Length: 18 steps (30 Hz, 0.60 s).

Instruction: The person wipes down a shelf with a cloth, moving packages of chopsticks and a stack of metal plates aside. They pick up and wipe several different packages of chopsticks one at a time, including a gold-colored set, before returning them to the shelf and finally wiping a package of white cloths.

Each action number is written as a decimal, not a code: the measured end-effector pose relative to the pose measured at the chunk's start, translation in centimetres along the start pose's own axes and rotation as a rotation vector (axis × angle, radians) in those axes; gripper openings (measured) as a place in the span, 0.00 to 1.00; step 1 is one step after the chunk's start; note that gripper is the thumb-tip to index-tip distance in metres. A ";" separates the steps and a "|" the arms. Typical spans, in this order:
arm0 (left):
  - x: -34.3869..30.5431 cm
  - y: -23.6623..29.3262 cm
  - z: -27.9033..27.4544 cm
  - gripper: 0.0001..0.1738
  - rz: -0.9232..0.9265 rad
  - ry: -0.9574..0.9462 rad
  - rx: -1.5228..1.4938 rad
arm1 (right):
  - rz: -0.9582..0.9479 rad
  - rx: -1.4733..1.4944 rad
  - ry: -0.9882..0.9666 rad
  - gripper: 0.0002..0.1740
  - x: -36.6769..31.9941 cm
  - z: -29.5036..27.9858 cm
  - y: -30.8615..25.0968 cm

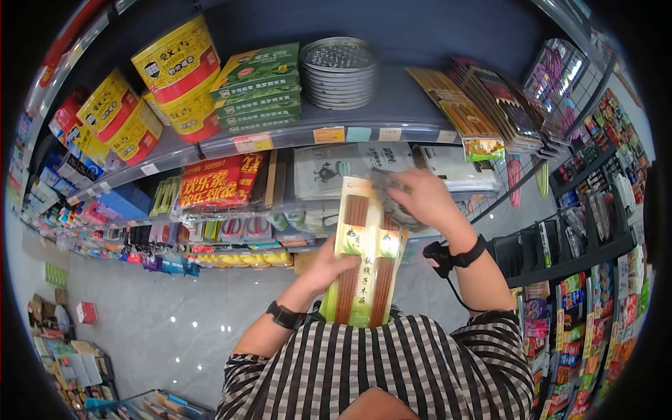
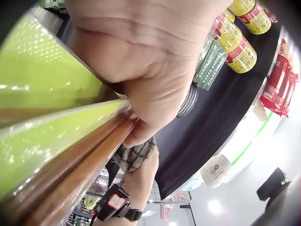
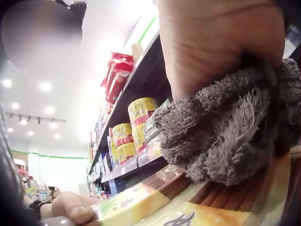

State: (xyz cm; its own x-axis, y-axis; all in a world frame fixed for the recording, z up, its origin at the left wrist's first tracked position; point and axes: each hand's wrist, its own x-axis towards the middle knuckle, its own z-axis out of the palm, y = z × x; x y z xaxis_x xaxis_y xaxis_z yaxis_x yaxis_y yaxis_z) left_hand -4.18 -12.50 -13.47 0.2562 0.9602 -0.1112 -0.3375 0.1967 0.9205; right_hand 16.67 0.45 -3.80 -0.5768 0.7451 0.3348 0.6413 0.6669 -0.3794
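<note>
My left hand [image 1: 327,267] grips packs of wooden chopsticks [image 1: 365,280] by their left side, with the thumb over the front. These packs stand upright close to my chest, with brown chopsticks behind clear plastic and green and yellow card. In my right hand [image 1: 424,199] is a bunched grey cloth [image 3: 225,127], fluffy in the right wrist view. The cloth lies against the upper right part of the front pack. Seen from the left wrist, the packs' green edges [image 2: 51,122] run up into the palm, and a checked side of the cloth [image 2: 136,155] shows beyond.
Ahead, a dark shelf [image 1: 399,105] bears yellow tins [image 1: 178,59], green boxes [image 1: 259,77], stacked metal discs [image 1: 339,77] and more flat packs [image 1: 455,105]. Below it are a red packet [image 1: 220,183] and grey packs [image 1: 322,171]. A rack of goods [image 1: 581,231] stands at the right.
</note>
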 end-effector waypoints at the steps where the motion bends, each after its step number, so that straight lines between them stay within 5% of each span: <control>1: -0.2 0.1 -0.2 0.33 0.006 0.008 -0.006 | 0.078 0.013 0.015 0.18 -0.6 -0.5 0.4; 4: -0.4 0.3 -0.9 0.31 -0.043 0.038 -0.135 | 0.219 0.179 0.068 0.20 -1.5 -0.6 -0.2; 6: -0.3 -0.4 -0.8 0.30 -0.059 0.071 -0.215 | -0.083 0.074 0.273 0.22 -1.5 0.4 -2.2; 8: -0.1 -1.7 -0.8 0.27 -0.040 0.093 -0.133 | -0.187 -0.161 0.227 0.23 -2.3 2.5 -4.5; 12: 0.1 -2.9 -1.8 0.28 -0.122 0.247 -0.131 | -0.307 -0.112 -0.014 0.23 -6.1 4.3 -6.3; 15: 0.1 -2.9 -2.2 0.25 -0.202 0.178 -0.494 | -0.428 0.029 -0.249 0.20 -7.5 4.4 -7.0; 18: 0.6 -3.4 -2.3 0.23 -0.179 0.200 -0.351 | -0.494 0.138 -0.415 0.16 -7.8 4.1 -6.8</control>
State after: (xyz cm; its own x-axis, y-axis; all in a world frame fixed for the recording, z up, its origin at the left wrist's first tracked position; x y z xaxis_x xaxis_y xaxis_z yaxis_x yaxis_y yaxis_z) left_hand -4.98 -12.11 -17.53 0.1700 0.9177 -0.3590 -0.5998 0.3854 0.7012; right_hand 14.77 -9.93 -7.37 -0.9515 0.2695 0.1482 0.1961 0.9028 -0.3827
